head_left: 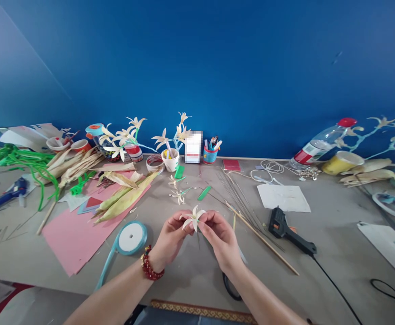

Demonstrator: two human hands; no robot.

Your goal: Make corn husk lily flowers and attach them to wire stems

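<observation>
The gray table (190,280) is wide, with pink paper (78,239) on its left side. Near the middle, the left hand (172,237) and right hand (220,234) face each other, thumbs and fingers pinching. A black glue gun (280,225) lies to the right, and a roll of blue ribbon (132,238) to the left. The white flower (194,218) is between the hands, pinched by both. This step looks like fixing its petals; the next move seems to need soft, steady fingers.
</observation>
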